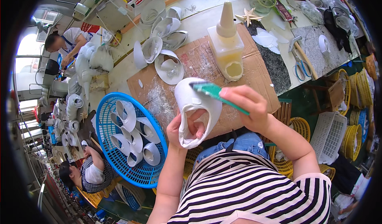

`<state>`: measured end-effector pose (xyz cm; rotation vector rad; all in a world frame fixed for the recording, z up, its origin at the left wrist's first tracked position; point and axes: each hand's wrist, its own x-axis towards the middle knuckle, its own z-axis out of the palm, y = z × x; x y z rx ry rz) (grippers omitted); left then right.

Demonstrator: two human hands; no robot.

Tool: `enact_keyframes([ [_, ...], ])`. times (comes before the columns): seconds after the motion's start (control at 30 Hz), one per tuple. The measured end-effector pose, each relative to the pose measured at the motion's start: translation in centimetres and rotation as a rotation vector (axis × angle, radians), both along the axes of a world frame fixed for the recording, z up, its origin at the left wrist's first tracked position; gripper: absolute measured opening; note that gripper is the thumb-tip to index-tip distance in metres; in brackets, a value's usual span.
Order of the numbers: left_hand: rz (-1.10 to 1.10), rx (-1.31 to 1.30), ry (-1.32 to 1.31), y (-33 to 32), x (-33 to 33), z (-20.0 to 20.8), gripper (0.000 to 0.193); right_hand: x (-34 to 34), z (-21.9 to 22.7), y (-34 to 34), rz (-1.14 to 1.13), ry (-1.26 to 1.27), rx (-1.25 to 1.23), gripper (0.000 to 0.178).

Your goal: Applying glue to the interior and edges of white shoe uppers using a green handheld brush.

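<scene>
My left hand [174,129] grips a white shoe upper [184,96], with some fingers inside its opening and the opening turned toward me. My right hand [250,104] is closed round a green-handled brush [213,91]. The brush's dark tip lies at the far end of the upper; whether it touches cannot be made out. Beneath is a cardboard sheet [262,78] smeared with white residue. Beyond my right hand stands a square translucent bottle [226,44] with a beige cone top, yellowish liquid and a round opening low on its front.
Left of me, a blue basket [104,144] holds several white uppers. More white uppers [169,66] cluster at the cardboard's far left. Scissors [298,62] and a wooden-handled hammer [304,56] lie to the right. Yellow baskets [300,128] are lower right. Two people [93,168] work at the left.
</scene>
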<state>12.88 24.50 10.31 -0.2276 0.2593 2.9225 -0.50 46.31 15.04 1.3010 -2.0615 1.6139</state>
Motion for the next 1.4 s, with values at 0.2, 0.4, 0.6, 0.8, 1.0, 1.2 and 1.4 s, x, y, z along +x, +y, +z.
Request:
enact_keyframes([
  [0.2, 0.107, -0.081, -0.028, -1.9, 1.1, -1.4, 0.049, 0.5, -0.6, 2.5, -0.035, -0.164, 0.011, 0.021],
  [0.4, 0.156, -0.494, -0.109, -1.7, -0.2, -1.1, 0.039, -5.6, -8.9, 4.0, -0.434, -0.296, 0.21, 0.016],
  [0.6, 0.271, -0.906, -0.106, -1.0, -2.7, -4.6, 0.03, -5.8, -11.1, 3.6, -0.496, -0.32, 0.153, 0.012],
  [0.8, 0.23, -1.145, -0.175, 0.8, -3.1, -10.6, 0.023, -4.2, -12.1, 5.4, -0.323, -1.071, -0.107, 0.015],
  [1.0, 0.112, -1.215, -0.185, 0.3, -0.8, -10.9, 0.023, -0.6, -12.8, 2.1, -0.332, -0.845, 0.041, 0.013],
  [1.2, 0.254, -0.914, -0.213, 0.6, -0.1, -8.3, 0.017, -1.8, -11.3, 4.1, -0.46, -0.36, 0.058, 0.025],
  [1.4, 0.246, -0.95, -0.106, 0.7, -0.2, -5.2, 0.025, -1.5, -14.7, 5.0, -0.294, 0.027, 0.576, 0.048],
])
